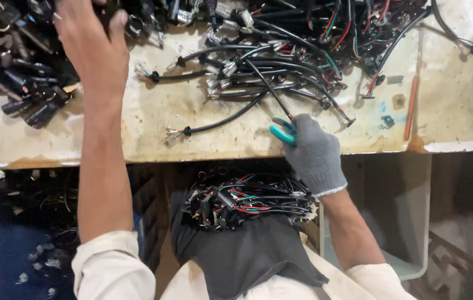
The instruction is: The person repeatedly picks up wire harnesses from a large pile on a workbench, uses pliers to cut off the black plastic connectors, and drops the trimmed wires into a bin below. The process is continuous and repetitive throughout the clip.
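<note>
My bare left hand (89, 41) reaches to the far left of the worn workbench (192, 128), its fingers in a heap of black parts (25, 83); what it grips is hidden. My right hand (314, 153), in a grey knit glove, rests at the bench's near edge and holds a small teal-handled cutter (282, 132). A black cable (264, 86) from the pile runs down to the cutter's jaws. Several black cables with red, green and white wire ends (281, 66) lie spread across the bench. A bundle of similar wired cables (247, 200) sits on a dark cloth (247, 250) on my lap.
A loose black cable with a white plug (214, 123) lies near the front edge. An orange stick (410, 108) and small scraps lie at the right. A pale plastic bin (403, 216) stands below the bench on the right. More black parts sit at the far right edge.
</note>
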Demonstrator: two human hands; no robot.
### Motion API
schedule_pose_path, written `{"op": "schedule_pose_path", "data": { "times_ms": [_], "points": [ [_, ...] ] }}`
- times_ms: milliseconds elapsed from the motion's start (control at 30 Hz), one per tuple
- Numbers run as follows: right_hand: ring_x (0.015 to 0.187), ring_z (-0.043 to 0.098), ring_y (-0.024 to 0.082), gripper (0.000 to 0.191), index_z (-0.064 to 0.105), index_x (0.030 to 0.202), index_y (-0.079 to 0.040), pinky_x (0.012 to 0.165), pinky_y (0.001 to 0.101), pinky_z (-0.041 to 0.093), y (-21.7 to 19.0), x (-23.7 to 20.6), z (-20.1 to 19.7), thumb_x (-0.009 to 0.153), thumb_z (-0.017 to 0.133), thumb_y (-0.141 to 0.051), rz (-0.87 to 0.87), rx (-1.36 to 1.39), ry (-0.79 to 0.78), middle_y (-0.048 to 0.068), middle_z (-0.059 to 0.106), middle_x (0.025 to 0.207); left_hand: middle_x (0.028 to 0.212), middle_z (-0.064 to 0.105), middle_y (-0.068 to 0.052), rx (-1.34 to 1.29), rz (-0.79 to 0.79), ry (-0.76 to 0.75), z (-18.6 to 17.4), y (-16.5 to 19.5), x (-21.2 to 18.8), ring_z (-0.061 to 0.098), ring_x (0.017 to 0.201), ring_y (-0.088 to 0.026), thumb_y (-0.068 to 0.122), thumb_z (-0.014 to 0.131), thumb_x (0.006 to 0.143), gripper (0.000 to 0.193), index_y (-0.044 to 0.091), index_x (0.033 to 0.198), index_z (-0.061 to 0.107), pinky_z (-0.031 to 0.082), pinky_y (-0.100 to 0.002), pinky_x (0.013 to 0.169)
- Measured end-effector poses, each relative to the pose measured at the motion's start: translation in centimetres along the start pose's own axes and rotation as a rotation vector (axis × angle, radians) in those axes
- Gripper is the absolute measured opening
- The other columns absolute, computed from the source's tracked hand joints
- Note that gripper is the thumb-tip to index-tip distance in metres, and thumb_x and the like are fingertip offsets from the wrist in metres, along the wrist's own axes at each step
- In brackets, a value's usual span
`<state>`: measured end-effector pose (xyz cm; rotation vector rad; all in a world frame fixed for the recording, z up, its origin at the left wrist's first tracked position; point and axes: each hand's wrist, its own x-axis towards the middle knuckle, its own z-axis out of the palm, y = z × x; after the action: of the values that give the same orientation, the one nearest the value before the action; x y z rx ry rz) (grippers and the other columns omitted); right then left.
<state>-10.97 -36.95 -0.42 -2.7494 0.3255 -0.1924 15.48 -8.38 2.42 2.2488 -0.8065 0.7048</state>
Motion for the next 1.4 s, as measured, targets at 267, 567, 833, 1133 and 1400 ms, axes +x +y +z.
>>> {"op": "schedule_pose_path", "data": {
  "times_ms": [267,567,833,1133,1400],
  "points": [
    [0.075,0.071,0.025,0.017,0.064,0.108,-0.003,0.07,0.036,0.056,1.6,-1.1,-1.0,0.092,0.07,-0.004,0.04,0.532,0.046,0.009,0.07,0.084,0.12,0.064,-0.008,-1.253,-0.485,-0.148,-1.5,12.0,-8.1,0.067,0.114,-0.017,0.001,0.085,0.088,0.05,0.011,0.126,0.054,0.061,-0.036,0.095],
    [0.072,0.066,0.026,0.013,0.062,0.092,-0.01,0.064,0.0347,0.05,-3.1,-4.2,-2.3,0.087,0.074,-0.007,-0.36,0.548,-0.063,0.009,0.068,0.086,0.076,0.064,-0.007,-1.327,-0.972,-0.739,-0.6,18.3,-17.1,0.06,0.065,-0.011,0.031,0.061,0.102,0.042,0.002,0.132,0.066,0.05,-0.028,0.062],
    [0.08,0.064,0.024,0.015,0.064,0.106,-0.007,0.072,0.0357,0.055,-2.2,-3.8,-2.4,0.09,0.066,-0.008,-0.193,0.976,-0.29,0.006,0.067,0.093,0.104,0.075,-0.014,-0.881,-0.532,-0.66,-2.4,19.8,-15.0,0.074,0.095,-0.022,0.016,0.078,0.091,0.036,0.0,0.121,0.066,0.057,-0.033,0.084],
    [0.057,0.039,0.016,0.023,0.045,0.09,-0.012,0.058,0.0318,0.037,-6.2,-4.9,-3.6,0.098,0.066,-0.013,0.144,2.18,0.137,0.002,0.042,0.067,0.106,0.076,-0.008,-1.04,-0.554,-0.583,-2.9,19.9,-15.5,0.073,0.092,-0.014,0.01,0.078,0.091,0.032,0.002,0.12,0.067,0.057,-0.028,0.087],
    [0.051,0.034,0.01,0.015,0.046,0.095,-0.014,0.048,0.0298,0.034,-7.0,-5.3,0.1,0.1,0.06,-0.012,0.181,2.307,0.184,0.0,0.036,0.066,0.101,0.077,-0.009,-0.996,-0.668,-0.521,-2.9,19.5,-17.6,0.072,0.086,-0.01,0.011,0.081,0.088,0.032,0.0,0.116,0.069,0.056,-0.024,0.081]
  ]
}}
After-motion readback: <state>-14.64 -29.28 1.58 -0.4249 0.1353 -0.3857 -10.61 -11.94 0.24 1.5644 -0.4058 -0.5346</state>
